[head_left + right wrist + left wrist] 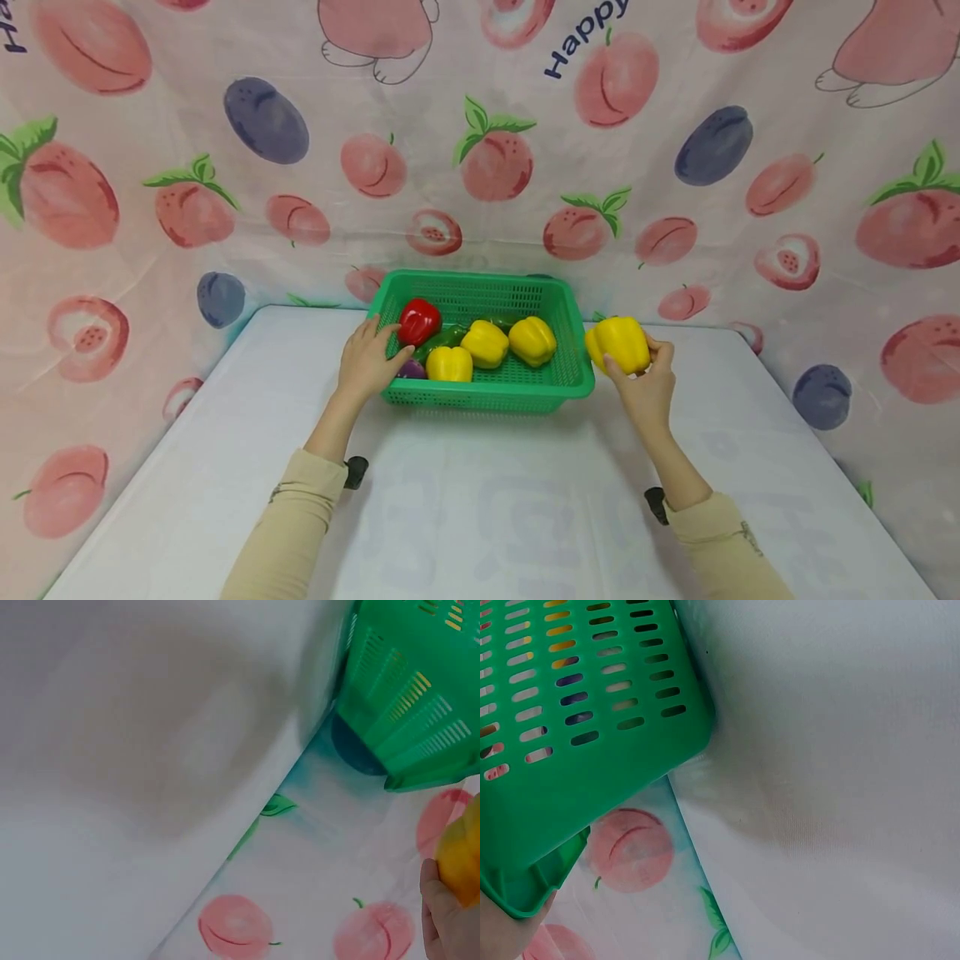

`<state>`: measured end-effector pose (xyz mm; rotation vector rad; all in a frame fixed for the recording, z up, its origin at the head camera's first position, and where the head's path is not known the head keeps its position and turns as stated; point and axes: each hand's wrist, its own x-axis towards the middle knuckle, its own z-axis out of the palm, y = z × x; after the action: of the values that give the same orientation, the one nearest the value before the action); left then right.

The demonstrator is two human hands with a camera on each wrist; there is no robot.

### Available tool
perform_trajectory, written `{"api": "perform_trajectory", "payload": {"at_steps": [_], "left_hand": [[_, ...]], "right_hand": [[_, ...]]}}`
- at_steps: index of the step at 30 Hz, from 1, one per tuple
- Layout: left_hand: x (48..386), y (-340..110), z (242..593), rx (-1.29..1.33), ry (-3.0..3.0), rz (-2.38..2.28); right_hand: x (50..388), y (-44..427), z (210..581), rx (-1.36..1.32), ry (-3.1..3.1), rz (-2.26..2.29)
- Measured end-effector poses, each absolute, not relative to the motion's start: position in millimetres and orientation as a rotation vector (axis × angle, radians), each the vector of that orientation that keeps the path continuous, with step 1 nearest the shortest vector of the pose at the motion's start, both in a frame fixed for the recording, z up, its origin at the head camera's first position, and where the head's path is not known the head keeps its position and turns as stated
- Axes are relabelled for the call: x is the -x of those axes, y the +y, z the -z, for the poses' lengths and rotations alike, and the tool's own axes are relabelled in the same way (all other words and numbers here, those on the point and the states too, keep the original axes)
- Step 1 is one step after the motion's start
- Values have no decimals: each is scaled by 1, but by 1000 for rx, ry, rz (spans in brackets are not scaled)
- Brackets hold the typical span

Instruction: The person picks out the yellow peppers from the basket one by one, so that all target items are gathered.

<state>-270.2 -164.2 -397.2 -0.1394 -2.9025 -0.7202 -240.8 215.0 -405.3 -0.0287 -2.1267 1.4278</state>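
A yellow bell pepper [618,345] is held in my right hand [651,390], just beyond the right rim of a green plastic basket [472,397]. The right wrist view shows part of that yellow pepper [460,851] and the fingers at its lower right edge. My left hand [367,360] rests on the basket's left rim, its fingers spread and the thumb reaching over the inside. The basket holds a red bell pepper [419,322], several yellow bell peppers [485,343], a long green vegetable [441,340] and a partly hidden purple one [411,369].
The basket stands toward the back of a white-covered table [480,500]. Behind it hangs a fruit-printed cloth [435,108], which also runs along both sides. Dark wrist devices [356,472] sit by the sleeves.
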Motion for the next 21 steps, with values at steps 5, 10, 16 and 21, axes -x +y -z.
{"api": "perform_trajectory", "payload": {"at_steps": [5, 10, 16, 21], "left_hand": [[270, -165, 398, 140, -2900, 719], [270, -164, 397, 146, -2896, 726], [271, -163, 397, 146, -2895, 729], [270, -164, 397, 146, -2897, 724]], "right_hand": [[245, 222, 407, 43, -2108, -1411], [250, 230, 409, 38, -2126, -1375], [261, 236, 412, 44, -2159, -1302], [270, 239, 415, 51, -2185, -1302]]}}
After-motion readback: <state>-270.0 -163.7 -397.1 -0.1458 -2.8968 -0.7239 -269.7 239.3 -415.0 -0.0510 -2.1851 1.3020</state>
